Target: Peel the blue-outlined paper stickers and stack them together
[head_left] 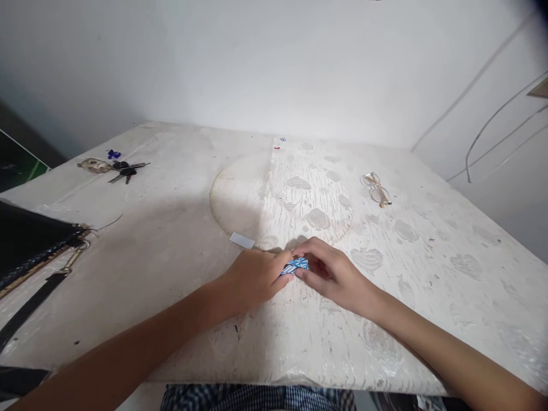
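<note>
Black bag (pixel 34 242) lies at the left of the table (pixel 184 165); keys (pixel 125 166) lie farther back. Grey card (pixel 242 240) lies just beyond the left hand (pixel 254 275), which grips a blue-and-white bundle (pixel 295 266) at near centre. Right hand (pixel 331 275) bends its fingers about the bundle's right side; whether they grip cannot be told. Glasses (pixel 377 190) lie far right.
</note>
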Demonstrator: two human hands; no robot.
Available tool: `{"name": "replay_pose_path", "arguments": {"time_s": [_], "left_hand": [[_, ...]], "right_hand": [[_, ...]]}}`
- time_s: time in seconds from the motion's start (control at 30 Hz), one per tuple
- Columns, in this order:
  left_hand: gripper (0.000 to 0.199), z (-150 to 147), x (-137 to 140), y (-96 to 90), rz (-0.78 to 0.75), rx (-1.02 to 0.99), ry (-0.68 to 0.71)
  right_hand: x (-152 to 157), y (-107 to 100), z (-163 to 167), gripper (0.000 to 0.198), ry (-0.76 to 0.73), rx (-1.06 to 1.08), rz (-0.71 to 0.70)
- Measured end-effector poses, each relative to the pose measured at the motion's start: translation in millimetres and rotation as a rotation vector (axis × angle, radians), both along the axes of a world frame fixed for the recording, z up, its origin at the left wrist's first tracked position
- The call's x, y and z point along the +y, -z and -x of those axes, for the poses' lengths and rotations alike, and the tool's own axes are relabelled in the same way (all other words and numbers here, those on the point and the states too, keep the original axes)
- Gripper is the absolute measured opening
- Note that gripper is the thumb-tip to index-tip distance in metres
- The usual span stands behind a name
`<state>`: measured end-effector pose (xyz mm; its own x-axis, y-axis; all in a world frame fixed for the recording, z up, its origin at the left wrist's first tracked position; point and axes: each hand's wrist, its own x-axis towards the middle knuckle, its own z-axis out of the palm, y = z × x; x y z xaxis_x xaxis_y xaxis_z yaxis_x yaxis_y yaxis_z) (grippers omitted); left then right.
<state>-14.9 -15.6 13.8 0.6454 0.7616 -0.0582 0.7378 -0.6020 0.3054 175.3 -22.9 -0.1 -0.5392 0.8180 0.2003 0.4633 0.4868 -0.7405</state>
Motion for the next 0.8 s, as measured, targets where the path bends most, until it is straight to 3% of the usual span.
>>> {"name": "replay_pose_path", "arguments": {"time_s": [0.3, 0.47, 0.57, 0.73, 0.8], "left_hand": [[0.010, 6.0, -0.6, -5.5, 0.070, -0.082, 0.022], [0.014, 8.4, -1.1, -3.6, 0.075, -0.106, 0.034], [0.014, 7.6, -2.0, 0.9, 0.005, -0.099, 0.047], [0.016, 1.6, -3.6, 13.5, -0.237, -0.037, 0.117], [0.018, -1.1, -4.8, 18.0, -0.321, 0.011, 0.138]], "right_hand": [[3.4, 7.6, -2.0, 0.020, -0.174, -0.029, -0.155], [0.6, 6.3, -2.9, 0.024, -0.193, -0.079, -0.177], [1.0, 4.0, -3.2, 0.020, -0.169, -0.037, -0.123], [16.6, -7.6, 1.8, 0.015, 0.106, 0.081, -0.039], [29.6, -14.8, 11.9, 0.012, 0.072, 0.069, -0.033]]}}
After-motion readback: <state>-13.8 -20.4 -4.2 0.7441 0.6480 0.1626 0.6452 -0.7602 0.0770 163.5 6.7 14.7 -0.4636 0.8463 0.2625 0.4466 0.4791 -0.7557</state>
